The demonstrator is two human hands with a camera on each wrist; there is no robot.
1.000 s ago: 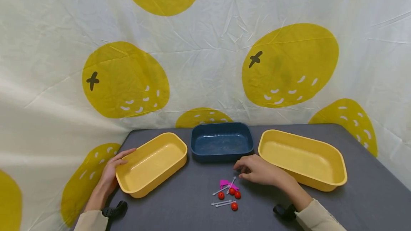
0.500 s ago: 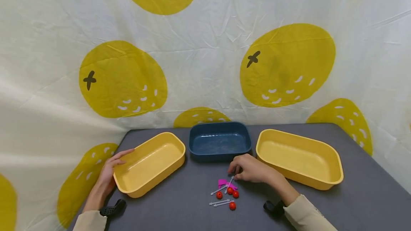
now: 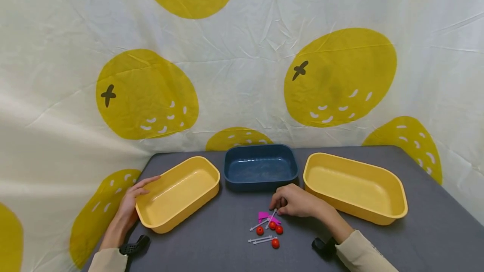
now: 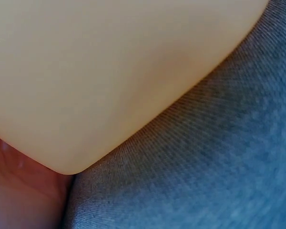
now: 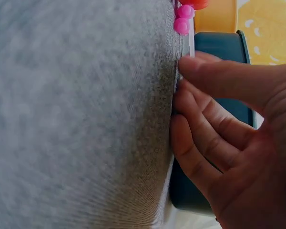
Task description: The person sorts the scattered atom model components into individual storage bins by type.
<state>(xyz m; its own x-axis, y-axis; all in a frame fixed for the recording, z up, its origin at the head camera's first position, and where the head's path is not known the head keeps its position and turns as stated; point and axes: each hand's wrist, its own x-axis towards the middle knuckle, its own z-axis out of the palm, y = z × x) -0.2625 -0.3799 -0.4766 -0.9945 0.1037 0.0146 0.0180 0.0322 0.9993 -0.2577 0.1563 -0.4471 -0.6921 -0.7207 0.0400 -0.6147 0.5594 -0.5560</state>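
My left hand (image 3: pixel 130 202) holds the left end wall of a yellow tray (image 3: pixel 206 196), fingers lying at its rim. That tray's wall (image 4: pixel 109 71) fills much of the left wrist view, with part of the palm below. My right hand (image 3: pixel 296 200) is at the small parts, thumb and forefinger pinching the upper end of a thin grey rod (image 3: pixel 270 219). This rod lies across pink plastic pieces (image 3: pixel 263 215). Red balls (image 3: pixel 259 231) and several more grey rods (image 3: pixel 261 239) lie close by; one ball has a visible hole.
A dark blue tray (image 3: pixel 261 187) stands at the back middle of the grey cloth-covered table (image 3: pixel 211 242). Another yellow tray (image 3: pixel 355 209) is to the right, beside my right forearm. A lemon-patterned curtain (image 3: pixel 242 87) hangs behind the table.
My right hand has come left and slightly down to the end of the grey rod, its thumb and forefinger closing there. My left hand stays on the yellow tray.
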